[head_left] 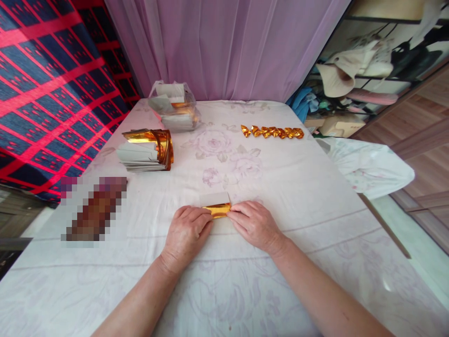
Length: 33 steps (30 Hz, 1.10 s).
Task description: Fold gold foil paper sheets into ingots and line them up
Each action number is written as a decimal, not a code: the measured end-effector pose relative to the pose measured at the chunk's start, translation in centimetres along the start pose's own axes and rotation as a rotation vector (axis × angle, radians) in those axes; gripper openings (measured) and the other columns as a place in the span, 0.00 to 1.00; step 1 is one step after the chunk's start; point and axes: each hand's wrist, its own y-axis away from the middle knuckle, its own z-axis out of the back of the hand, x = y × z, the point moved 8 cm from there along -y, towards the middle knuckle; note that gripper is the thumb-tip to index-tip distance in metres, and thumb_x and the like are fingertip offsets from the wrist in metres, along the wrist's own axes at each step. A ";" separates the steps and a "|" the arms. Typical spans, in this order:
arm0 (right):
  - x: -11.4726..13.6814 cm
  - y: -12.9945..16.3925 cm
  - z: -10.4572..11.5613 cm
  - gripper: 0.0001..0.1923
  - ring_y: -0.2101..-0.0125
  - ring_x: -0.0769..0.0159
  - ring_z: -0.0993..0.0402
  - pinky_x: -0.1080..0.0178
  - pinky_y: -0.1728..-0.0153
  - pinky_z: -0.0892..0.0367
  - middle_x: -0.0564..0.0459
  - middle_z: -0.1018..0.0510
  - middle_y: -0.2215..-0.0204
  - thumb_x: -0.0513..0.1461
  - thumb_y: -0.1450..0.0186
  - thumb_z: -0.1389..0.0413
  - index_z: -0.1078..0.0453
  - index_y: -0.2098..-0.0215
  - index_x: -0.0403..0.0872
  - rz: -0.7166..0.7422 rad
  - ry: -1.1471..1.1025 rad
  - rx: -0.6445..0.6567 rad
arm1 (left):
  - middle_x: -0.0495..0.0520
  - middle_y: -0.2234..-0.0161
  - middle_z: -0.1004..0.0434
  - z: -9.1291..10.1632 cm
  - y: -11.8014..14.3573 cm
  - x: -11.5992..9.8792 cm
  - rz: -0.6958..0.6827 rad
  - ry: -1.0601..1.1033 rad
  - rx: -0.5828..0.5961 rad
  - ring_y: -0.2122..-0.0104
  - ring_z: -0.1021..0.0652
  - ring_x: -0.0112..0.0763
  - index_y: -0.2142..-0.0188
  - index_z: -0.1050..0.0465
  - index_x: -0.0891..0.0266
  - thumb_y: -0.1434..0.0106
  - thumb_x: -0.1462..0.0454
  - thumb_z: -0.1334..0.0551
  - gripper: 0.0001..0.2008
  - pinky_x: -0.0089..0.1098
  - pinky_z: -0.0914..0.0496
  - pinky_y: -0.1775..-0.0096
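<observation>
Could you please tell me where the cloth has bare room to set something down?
Bare: between the hands and the gold row, and the near right cloth. Crowded: far left, around the paper stack and bag.

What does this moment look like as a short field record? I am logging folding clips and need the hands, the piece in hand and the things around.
left hand: left hand presses the left end of the gold paper
right hand: right hand pinches its right end
gold paper: partly folded, white side showing at the top, flat on the floral cloth
far centre-right: row of folded gold pieces
far left: stack of gold sheets
behind the stack: plastic bag of sheets
backdrop: lilac curtain
</observation>
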 end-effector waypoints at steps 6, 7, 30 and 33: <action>0.1 0.3 0.4 0.10 0.63 0.63 0.26 0.59 0.61 0.32 0.49 0.21 0.63 0.32 0.33 0.47 0.24 0.60 0.48 0.007 0.000 -0.012 | 0.54 0.56 0.19 -0.1 0.5 -0.5 -0.025 -0.068 0.057 0.58 0.21 0.38 0.55 0.23 0.56 0.32 0.64 0.42 0.10 0.47 0.31 0.49; 0.1 0.3 0.4 0.10 0.62 0.63 0.26 0.59 0.61 0.31 0.49 0.21 0.62 0.32 0.33 0.47 0.24 0.60 0.48 0.006 0.002 -0.014 | 0.54 0.56 0.19 -0.1 0.5 -0.5 -0.024 -0.075 0.068 0.57 0.21 0.38 0.54 0.23 0.56 0.32 0.64 0.42 0.10 0.48 0.31 0.49; 0.4 -0.2 0.5 0.11 0.58 0.61 0.25 0.56 0.56 0.27 0.49 0.19 0.59 0.34 0.32 0.48 0.24 0.57 0.48 0.004 -0.085 -0.015 | 0.56 0.49 0.22 -0.6 1.6 -2.4 -0.055 -0.181 0.123 0.48 0.24 0.42 0.45 0.30 0.61 0.29 0.65 0.47 0.16 0.49 0.39 0.41; 0.3 -0.2 0.5 0.12 0.57 0.60 0.25 0.55 0.55 0.27 0.48 0.20 0.58 0.33 0.33 0.47 0.25 0.55 0.46 0.000 -0.110 -0.014 | 0.57 0.49 0.22 -0.6 1.6 -2.4 -0.052 -0.189 0.133 0.48 0.24 0.42 0.45 0.30 0.62 0.30 0.65 0.47 0.16 0.49 0.39 0.41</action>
